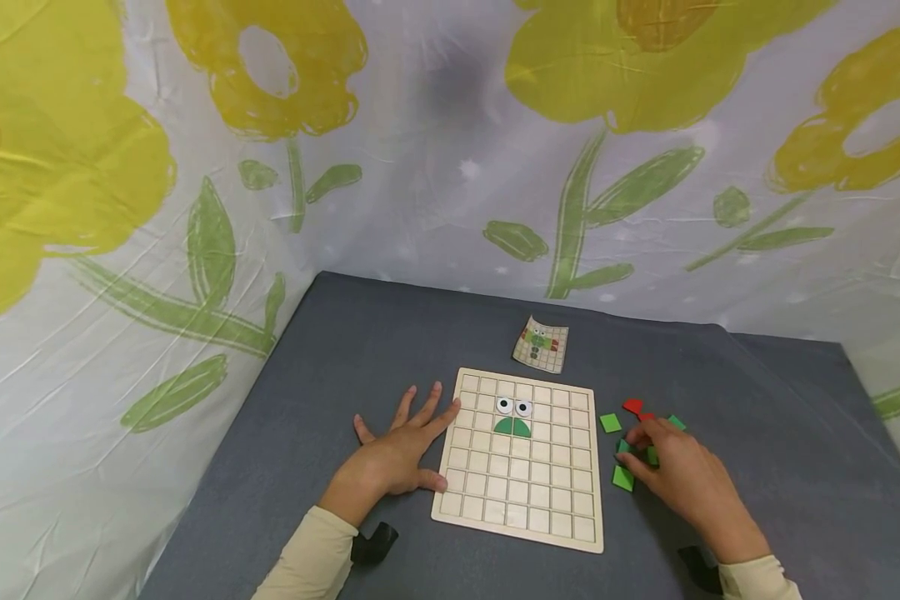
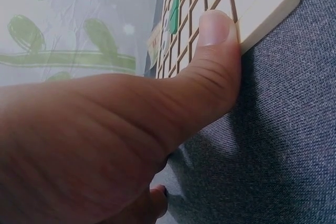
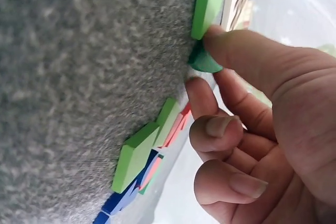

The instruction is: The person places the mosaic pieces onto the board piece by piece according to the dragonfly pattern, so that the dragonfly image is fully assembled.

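A wooden grid board (image 1: pixel 487 508) lies flat on the dark cloth. On it sit two round eye pieces (image 1: pixel 513 407) and, below them, two dark green quarter-round pieces (image 1: pixel 512 427). My left hand (image 1: pixel 397 454) is spread at the board's left edge. Its thumb (image 2: pixel 215 51) rests on the board's rim in the left wrist view. To the right of the board, my right hand (image 1: pixel 678 471) pinches a dark green curved piece (image 3: pixel 203 60) between thumb and index finger, the other fingers loosely curled. A light green square (image 3: pixel 210 6) lies beside that piece.
Around the right hand lie more loose pieces: a light green square (image 1: pixel 610 422), red pieces (image 1: pixel 633 406) and blue pieces (image 3: pixel 118 198). A small pattern card (image 1: pixel 542 345) with a curled corner lies behind the board. Flower-printed fabric (image 1: pixel 420 167) hangs around the table.
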